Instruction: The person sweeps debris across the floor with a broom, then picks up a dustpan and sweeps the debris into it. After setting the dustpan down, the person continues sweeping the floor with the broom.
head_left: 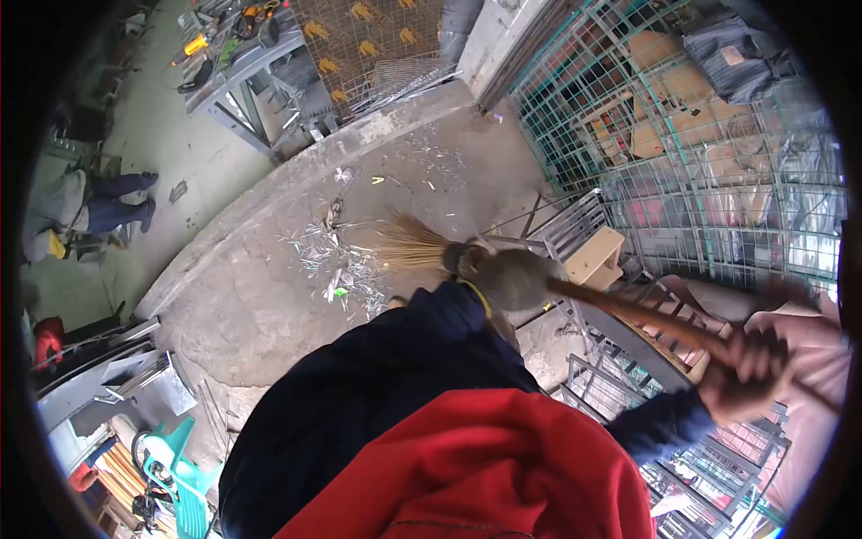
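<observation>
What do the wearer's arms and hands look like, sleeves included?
Long, loose navy-blue fabric sleeves on both arms. The right hand is bare: no glove. A thin yellow band shows by the left cuff. Details at that wrist are unclear.

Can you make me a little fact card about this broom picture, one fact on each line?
Tool: broom with a wooden handle
Right hand: fingers around the handle
Left hand: holding the broom just above its bristles
Floor: loose scraps beside the bristles
Chair: green
Other person: far side, dark trousers
</observation>
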A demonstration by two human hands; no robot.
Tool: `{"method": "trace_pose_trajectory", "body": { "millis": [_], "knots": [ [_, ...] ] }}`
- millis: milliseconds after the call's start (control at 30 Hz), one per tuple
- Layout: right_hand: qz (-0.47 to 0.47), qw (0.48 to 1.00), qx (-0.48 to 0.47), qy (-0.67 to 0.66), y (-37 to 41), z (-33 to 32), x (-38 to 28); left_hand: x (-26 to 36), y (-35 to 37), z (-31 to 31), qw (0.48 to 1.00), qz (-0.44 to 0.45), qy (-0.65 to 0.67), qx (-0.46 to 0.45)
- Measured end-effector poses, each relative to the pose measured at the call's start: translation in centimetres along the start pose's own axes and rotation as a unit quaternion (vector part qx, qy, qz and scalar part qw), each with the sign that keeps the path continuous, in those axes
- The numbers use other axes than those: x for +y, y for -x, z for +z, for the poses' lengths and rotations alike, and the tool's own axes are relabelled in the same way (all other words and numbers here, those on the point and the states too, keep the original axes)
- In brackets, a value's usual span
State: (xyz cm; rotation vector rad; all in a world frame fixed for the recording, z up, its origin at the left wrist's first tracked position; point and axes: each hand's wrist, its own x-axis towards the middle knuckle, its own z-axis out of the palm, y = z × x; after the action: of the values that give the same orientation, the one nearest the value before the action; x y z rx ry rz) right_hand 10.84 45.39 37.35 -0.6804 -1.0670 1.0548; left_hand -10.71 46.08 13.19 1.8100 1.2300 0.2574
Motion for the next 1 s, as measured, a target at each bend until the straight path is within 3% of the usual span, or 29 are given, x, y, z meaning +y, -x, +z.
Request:
{"method": "trace_pose_trajectory", "body": {
  "millis": [67,100,167,267,367,400,467,500,533,567,600,667,767,833,867,933,1000],
  "knots": [
    [-0.026,0.991,-0.110,-0.065,0.3,-3.1,-5.4,4.6,-0.7,-1.7,0.995,0.071,-0.003,-0.069],
    [-0.033,0.990,-0.121,-0.062,0.8,-4.3,-7.8,3.8,-3.6,0.5,0.970,0.222,0.080,-0.058],
    [-0.027,0.987,-0.150,-0.049,1.0,-7.0,-12.6,4.4,-7.1,2.1,0.918,0.356,0.171,-0.046],
    [-0.138,0.981,-0.112,-0.083,-0.5,-4.3,-9.6,8.7,-9.9,-1.6,0.936,0.341,0.043,0.080],
    [-0.131,0.982,-0.084,0.105,-5.8,-9.8,-7.1,7.8,-18.4,-4.1,0.958,0.257,0.023,0.123],
    [-0.249,0.908,0.203,0.268,-7.8,-9.8,-1.9,6.1,-21.9,-4.0,0.965,0.222,0.030,0.134],
    [-0.113,0.940,0.208,0.247,-11.0,-9.8,9.6,0.1,-28.7,-2.9,0.969,0.143,0.063,0.189],
    [-0.005,0.966,0.001,0.260,-11.5,-12.8,14.2,-4.3,-31.7,-1.3,0.962,0.118,0.052,0.240],
    [0.041,0.980,0.003,0.196,-11.5,-13.0,19.5,-8.9,-33.6,1.1,0.953,0.092,0.040,0.286],
    [0.087,0.988,0.004,0.131,-11.3,-12.8,24.0,-12.9,-34.5,3.8,0.983,0.009,-0.019,0.184],
    [0.140,0.984,-0.030,0.104,-11.7,-13.9,26.1,-15.5,-32.9,5.4,0.992,-0.009,-0.037,0.117],
    [0.219,0.976,-0.022,0.011,-10.6,-16.3,28.9,-18.1,-28.2,8.8,0.988,-0.057,0.041,0.137],
    [0.226,0.972,-0.064,-0.027,-12.2,-14.8,26.0,-14.5,-24.9,7.4,0.981,-0.060,0.051,0.177],
    [0.187,0.982,-0.029,-0.019,-13.5,-17.2,20.8,-11.3,-25.7,4.8,0.985,0.030,0.016,0.169],
    [0.168,0.986,0.018,-0.001,-14.3,-18.5,17.5,-8.5,-26.1,2.2,0.991,0.053,0.028,0.121],
    [0.120,0.992,-0.032,0.021,-17.6,-14.8,9.9,-1.7,-26.9,-4.5,0.993,0.096,0.064,-0.011],
    [0.117,0.988,-0.102,0.001,-20.3,-13.3,3.2,3.2,-27.4,-8.2,0.982,0.178,0.051,-0.024]
  ]
}}
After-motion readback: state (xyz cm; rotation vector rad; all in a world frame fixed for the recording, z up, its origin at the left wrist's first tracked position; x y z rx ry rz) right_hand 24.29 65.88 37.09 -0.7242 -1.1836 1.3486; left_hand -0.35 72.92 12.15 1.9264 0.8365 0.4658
